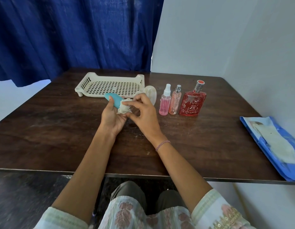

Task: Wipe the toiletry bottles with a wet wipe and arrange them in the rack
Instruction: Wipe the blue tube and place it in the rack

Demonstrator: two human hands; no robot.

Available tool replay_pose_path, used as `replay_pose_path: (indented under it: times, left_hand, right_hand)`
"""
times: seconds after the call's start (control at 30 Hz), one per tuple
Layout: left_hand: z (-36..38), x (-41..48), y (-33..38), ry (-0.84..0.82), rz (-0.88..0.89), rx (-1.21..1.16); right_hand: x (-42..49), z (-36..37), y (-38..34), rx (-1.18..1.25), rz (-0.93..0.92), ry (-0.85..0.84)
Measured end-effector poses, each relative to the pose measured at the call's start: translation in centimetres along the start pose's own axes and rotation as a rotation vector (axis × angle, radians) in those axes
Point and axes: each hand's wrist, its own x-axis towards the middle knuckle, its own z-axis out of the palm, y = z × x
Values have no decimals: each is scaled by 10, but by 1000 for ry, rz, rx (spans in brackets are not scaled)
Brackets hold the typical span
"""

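Teal bottle (113, 99), slanting up-left — left hand (112, 118) gripping, right hand (142, 114) pinching wipe (124, 109)

Rack (110, 85) sat at table (44, 129) rear. Row of three bottles (175, 100) stood right of rack. Wipe pack (275, 146) lay at table's right edge, well apart from bottles.

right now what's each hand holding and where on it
The left hand grips the teal oval plastic bottle round its near half, far end free. The right hand pinches the crumpled white wet wipe against it.
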Motion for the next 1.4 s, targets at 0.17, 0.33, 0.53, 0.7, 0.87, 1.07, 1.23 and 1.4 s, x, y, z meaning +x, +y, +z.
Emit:
replay_pose_path:
  times: [0.17,0.33,0.53,0.7,0.87,1.07,1.23,1.4]
  left_hand:
    - [4,-2,-1,46,18,91]
    - [8,-5,-5,98,64,214]
    - [5,-2,-6,61,90,203]
    - [3,3,-7,72,76,246]
    - [-3,5,-6,36,50,194]
    - [-8,8,0,12,32,15]
    - [-10,8,-3,-8,12,32]
    - [-10,8,-5,-17,-38,28]
  right_hand:
    - [-2,0,3,-138,-165,-55]
    - [-4,6,2,-329,-267,-133]
    - [-3,3,0,-239,-215,-42]
    - [2,-8,5,-20,43,52]
    - [5,-9,12,114,221,61]
    - [2,-6,7,258,118,-48]
    - [2,-5,10,139,3,-17]
    - [2,-6,9,85,84,77]
